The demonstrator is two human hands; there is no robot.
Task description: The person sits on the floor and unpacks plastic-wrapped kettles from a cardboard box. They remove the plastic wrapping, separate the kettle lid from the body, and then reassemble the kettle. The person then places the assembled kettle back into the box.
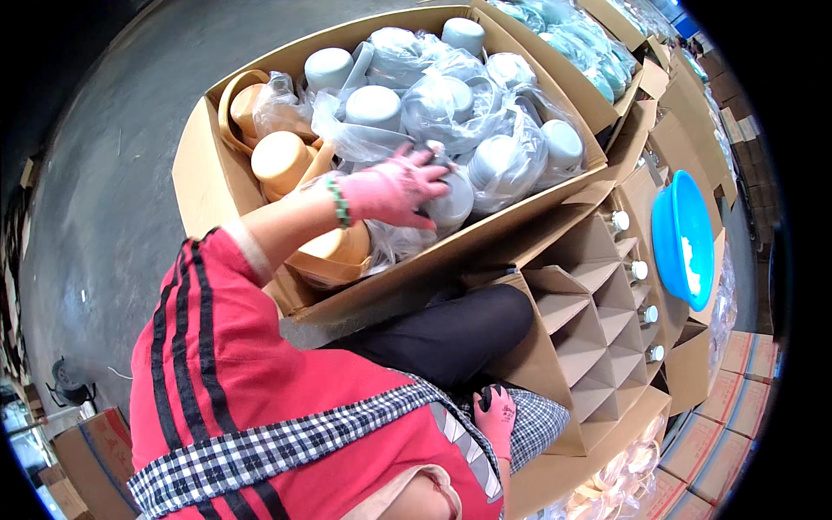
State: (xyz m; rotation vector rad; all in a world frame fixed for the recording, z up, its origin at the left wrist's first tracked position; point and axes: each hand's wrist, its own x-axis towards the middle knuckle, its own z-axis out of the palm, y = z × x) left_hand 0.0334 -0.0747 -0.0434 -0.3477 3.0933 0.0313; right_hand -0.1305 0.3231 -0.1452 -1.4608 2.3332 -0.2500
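My left hand (pixel 403 186), in a pink glove with dark palm-side patches, reaches over a large cardboard box (pixel 195 165). Its fingers are spread above a light grey rounded plastic piece (pixel 451 204); whether they touch it I cannot tell. Around it are more grey pieces (pixel 373 107) with curved bands, many in clear plastic bags, and orange ones (pixel 282 163) at the left. My right hand (pixel 496 420), gloved in pink too, is curled low by the checked apron (pixel 539 425) in my lap. What it holds, if anything, is hidden.
Right of my knee stands a carton with cardboard dividers (pixel 598 316); white-capped bottles (pixel 639 270) line its far side. Beyond is a blue basin (pixel 667 238) with white bits inside. A box of teal bagged pieces (pixel 589 48) is at the back, stacked cartons (pixel 719 433) lower right.
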